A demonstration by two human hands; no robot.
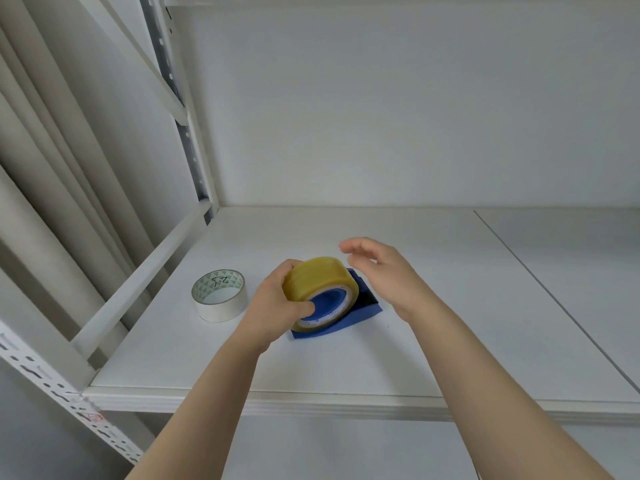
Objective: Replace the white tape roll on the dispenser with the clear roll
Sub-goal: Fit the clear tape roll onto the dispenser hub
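Observation:
The clear, yellowish tape roll point(317, 277) sits over the blue hub of the blue tape dispenser point(360, 306), which lies on the white shelf point(450, 341). My left hand point(277, 306) grips the roll from its left side, thumb pressed into the blue core. My right hand point(384, 271) hovers just right of the roll and above the dispenser, fingers spread, holding nothing. The white tape roll point(220, 294) lies flat on the shelf to the left, apart from both hands.
A white metal rack upright point(180, 109) and a side rail point(138, 282) border the shelf on the left. A seam point(554, 296) between shelf boards runs diagonally on the right. The shelf's front edge point(346, 407) crosses below my forearms.

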